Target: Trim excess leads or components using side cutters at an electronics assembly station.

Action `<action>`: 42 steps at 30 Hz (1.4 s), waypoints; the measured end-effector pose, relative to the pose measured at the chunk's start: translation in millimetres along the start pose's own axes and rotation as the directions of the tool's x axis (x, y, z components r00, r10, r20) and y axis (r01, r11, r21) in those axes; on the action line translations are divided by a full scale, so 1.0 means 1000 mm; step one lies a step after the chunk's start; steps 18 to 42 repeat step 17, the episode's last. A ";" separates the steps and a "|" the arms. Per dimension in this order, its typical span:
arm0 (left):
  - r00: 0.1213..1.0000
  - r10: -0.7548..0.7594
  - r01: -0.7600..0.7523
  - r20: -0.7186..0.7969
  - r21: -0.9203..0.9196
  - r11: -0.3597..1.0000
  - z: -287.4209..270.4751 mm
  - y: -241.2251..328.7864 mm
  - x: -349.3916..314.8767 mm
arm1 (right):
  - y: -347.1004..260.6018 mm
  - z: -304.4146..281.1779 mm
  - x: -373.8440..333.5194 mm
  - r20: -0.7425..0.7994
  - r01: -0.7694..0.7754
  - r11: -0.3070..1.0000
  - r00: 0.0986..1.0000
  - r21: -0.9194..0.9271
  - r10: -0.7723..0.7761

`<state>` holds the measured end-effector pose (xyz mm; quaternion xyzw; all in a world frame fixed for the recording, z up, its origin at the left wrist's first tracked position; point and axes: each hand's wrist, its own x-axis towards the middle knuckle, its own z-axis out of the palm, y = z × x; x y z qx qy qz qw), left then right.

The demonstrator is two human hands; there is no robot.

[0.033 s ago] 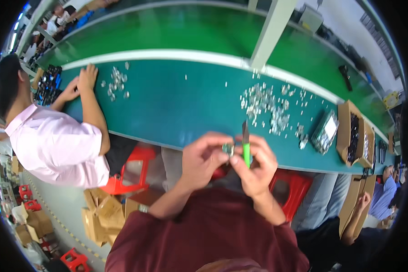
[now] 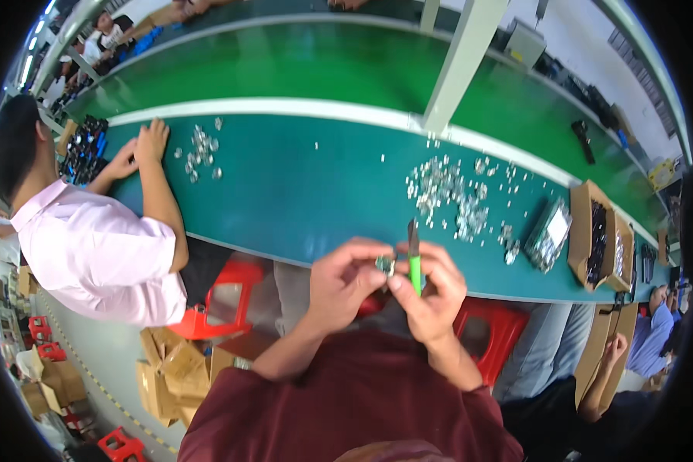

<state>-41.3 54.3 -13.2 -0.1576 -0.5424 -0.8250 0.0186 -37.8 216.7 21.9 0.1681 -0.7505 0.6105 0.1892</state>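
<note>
My left hand point(image 2: 340, 283) pinches a small green and silver part point(image 2: 384, 265), which looks like a little circuit board, between thumb and fingers. In my right hand point(image 2: 433, 294) is a knife with a bright green handle point(image 2: 415, 273) and a narrow dark blade point(image 2: 413, 237) pointing up and away from me. The right thumb tip comes close to the small part; whether it touches cannot be made out. Both hands hover by the near edge of the green tabletop point(image 2: 285, 208). Beyond them, to the right, lies a loose pile of small silvery parts point(image 2: 439, 185).
A clear-wrapped pack point(image 2: 548, 235) and a cardboard box of dark parts point(image 2: 585, 254) stand to the right. On the left a co-worker in a pink shirt point(image 2: 100, 246) rests both hands near another small pile point(image 2: 200, 150). A white post point(image 2: 458, 69) rises behind the table.
The view has shifted slightly, so the table and piles sit a little lower. Both hands keep the same hold, with the knife tilted slightly differently.
</note>
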 end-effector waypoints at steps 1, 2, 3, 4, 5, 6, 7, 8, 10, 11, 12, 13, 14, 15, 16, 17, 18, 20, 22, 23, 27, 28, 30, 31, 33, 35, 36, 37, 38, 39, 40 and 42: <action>1.000 0.003 -0.003 -0.029 -0.021 1.000 0.004 0.002 0.000 | 0.003 0.002 -0.001 -0.005 -0.004 1.000 1.000 0.029 0.004; 1.000 0.003 -0.004 -0.028 -0.022 1.000 0.006 0.005 -0.002 | 0.002 0.003 -0.006 -0.014 -0.042 0.997 0.999 0.067 0.043; 1.000 0.001 -0.002 -0.027 -0.024 1.000 0.008 0.007 -0.003 | 0.002 0.005 -0.006 -0.020 -0.023 0.998 1.000 0.066 0.024; 0.998 -0.031 0.026 -0.051 -0.098 0.995 0.011 0.008 -0.002 | 0.003 0.006 -0.005 -0.023 -0.019 0.997 1.000 0.081 0.021; 0.999 -0.024 0.019 -0.047 -0.097 0.995 0.011 0.007 -0.003 | 0.003 0.006 -0.005 -0.023 -0.022 0.995 0.999 0.096 0.024; 0.998 0.023 -0.026 -0.052 -0.062 0.998 0.010 0.004 -0.004 | 0.002 0.007 -0.005 -0.026 -0.041 0.994 0.999 0.104 0.044; 0.996 0.067 -0.069 -0.056 -0.026 0.997 0.010 0.003 -0.005 | 0.002 0.007 -0.006 -0.027 -0.038 0.994 0.999 0.104 0.041; 0.996 0.071 -0.072 -0.056 -0.027 0.997 0.011 0.003 -0.003 | 0.003 0.006 -0.004 -0.021 -0.032 0.994 0.999 0.106 0.034; 0.998 0.036 -0.039 -0.045 -0.052 0.998 0.015 0.006 -0.002 | 0.004 0.006 -0.003 -0.012 -0.028 0.994 1.000 0.107 0.029; 0.998 0.037 -0.039 -0.047 -0.052 0.998 0.015 0.006 -0.001 | 0.005 0.006 -0.003 -0.015 -0.036 0.992 0.999 0.117 0.038; 0.999 0.021 -0.024 -0.037 -0.096 0.995 0.015 0.006 0.000 | 0.006 0.006 -0.004 -0.017 -0.045 0.991 0.999 0.128 0.047; 1.000 0.005 -0.009 -0.025 -0.139 0.990 0.015 0.007 0.000 | 0.005 0.005 -0.004 -0.016 -0.046 0.991 0.999 0.129 0.048; 1.000 0.005 -0.009 -0.028 -0.138 0.990 0.013 0.006 0.000 | 0.004 0.005 -0.004 -0.001 -0.064 0.989 0.998 0.131 0.064; 1.000 0.003 -0.006 -0.031 -0.118 0.993 0.010 0.006 0.000 | 0.004 0.004 -0.004 0.014 -0.081 0.988 0.997 0.133 0.080; 0.999 0.001 -0.004 -0.034 -0.098 0.995 0.006 0.005 0.000 | 0.004 0.002 -0.005 0.033 -0.099 0.986 0.995 0.133 0.096; 1.000 0.007 -0.008 -0.015 -0.097 0.995 0.002 0.004 0.000 | 0.004 0.000 -0.008 0.054 -0.118 0.984 0.992 0.132 0.111; 1.000 0.007 -0.008 -0.015 -0.097 0.995 0.002 0.004 0.000 | 0.004 0.000 -0.008 0.054 -0.118 0.984 0.992 0.132 0.111; 1.000 0.007 -0.008 -0.015 -0.097 0.995 0.002 0.004 0.000 | 0.004 0.000 -0.008 0.054 -0.118 0.984 0.992 0.132 0.111; 1.000 0.007 -0.008 -0.015 -0.097 0.995 0.002 0.004 0.000 | 0.004 0.000 -0.008 0.054 -0.118 0.984 0.992 0.132 0.111; 1.000 0.007 -0.008 -0.015 -0.097 0.995 0.002 0.004 0.000 | 0.004 0.000 -0.008 0.054 -0.118 0.984 0.992 0.132 0.111; 1.000 0.007 -0.008 -0.015 -0.097 0.995 0.002 0.004 0.000 | 0.004 0.000 -0.008 0.054 -0.118 0.984 0.992 0.132 0.111; 1.000 0.007 -0.008 -0.015 -0.097 0.995 0.002 0.004 0.000 | 0.004 0.000 -0.008 0.054 -0.118 0.984 0.992 0.132 0.111; 1.000 0.007 -0.008 -0.015 -0.097 0.995 0.002 0.004 0.000 | 0.004 0.000 -0.008 0.054 -0.118 0.984 0.992 0.132 0.111; 1.000 0.007 -0.008 -0.015 -0.097 0.995 0.002 0.004 0.000 | 0.004 0.000 -0.008 0.054 -0.118 0.984 0.992 0.132 0.111; 1.000 0.007 -0.008 -0.015 -0.097 0.995 0.002 0.004 0.000 | 0.004 0.000 -0.008 0.054 -0.118 0.984 0.992 0.132 0.111; 1.000 0.007 -0.008 -0.015 -0.097 0.995 0.002 0.004 0.000 | 0.004 0.000 -0.008 0.054 -0.118 0.984 0.992 0.132 0.111; 1.000 0.007 -0.008 -0.015 -0.097 0.995 0.002 0.004 0.000 | 0.004 0.000 -0.008 0.054 -0.118 0.984 0.992 0.132 0.111; 1.000 0.007 -0.008 -0.015 -0.097 0.995 0.002 0.004 0.000 | 0.004 0.000 -0.008 0.054 -0.118 0.984 0.992 0.132 0.111; 1.000 0.007 -0.008 -0.015 -0.097 0.995 0.002 0.004 0.000 | 0.004 0.000 -0.008 0.054 -0.118 0.984 0.992 0.132 0.111; 1.000 0.007 -0.008 -0.015 -0.097 0.995 0.002 0.004 0.000 | 0.004 0.000 -0.008 0.054 -0.118 0.984 0.992 0.132 0.111; 1.000 0.007 -0.008 -0.015 -0.097 0.995 0.002 0.004 0.000 | 0.004 0.000 -0.008 0.054 -0.118 0.984 0.992 0.132 0.111; 1.000 0.007 -0.008 -0.015 -0.097 0.995 0.002 0.004 0.000 | 0.004 0.000 -0.008 0.054 -0.118 0.984 0.992 0.132 0.111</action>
